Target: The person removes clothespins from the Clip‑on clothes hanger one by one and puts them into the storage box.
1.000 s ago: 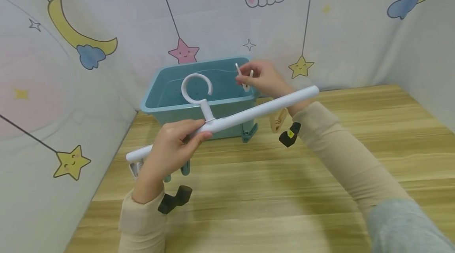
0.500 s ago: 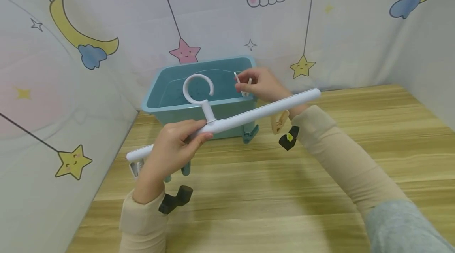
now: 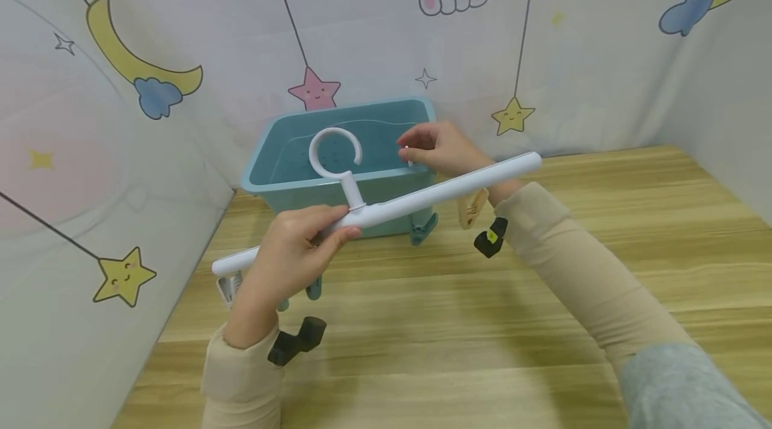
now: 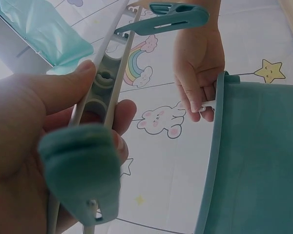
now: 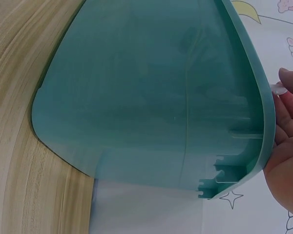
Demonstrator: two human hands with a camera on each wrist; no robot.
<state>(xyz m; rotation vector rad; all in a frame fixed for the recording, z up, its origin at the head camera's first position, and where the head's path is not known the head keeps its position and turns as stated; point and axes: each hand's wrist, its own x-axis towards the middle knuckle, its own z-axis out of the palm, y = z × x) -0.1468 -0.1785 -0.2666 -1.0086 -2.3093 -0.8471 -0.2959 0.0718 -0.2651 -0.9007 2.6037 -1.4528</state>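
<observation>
Clock centre: base of the hook, head view.

Hands: the left hand (image 3: 289, 248) is sitting at 8 o'clock, grasping the white hanger (image 3: 452, 189) by its bar, thumb and fingers closing round it beside the hook (image 3: 314, 153). The right hand (image 3: 443, 147) is reaching out at 2 o'clock, pinching a white clip (image 5: 278, 89) between thumb and fingers at the tub's near right corner.

Hanger position: being held up in front of the teal tub (image 3: 289, 196), not resting on the desk (image 3: 512, 315). Its bar is slanting, one end pointing between 8 and 9 o'clock, the other between 2 and 3. The tub is standing on the desk at 12 o'clock.

Progress, done: clips are hanging along the underside of the bar. A pale clip (image 3: 226, 288) is showing at 8 o'clock, teal clips (image 3: 313, 287) at about 7, a dark teal clip (image 3: 421, 233) between 3 and 4, and a beige clip (image 3: 472, 208) at 3.

Progress, left: by my judgement the white clip is the item being worked on; it is sitting apart from the bar and not yet being released. Fingers are covering most of it, so I am not telling whether it is touching the rim or just hovering beside it.
</observation>
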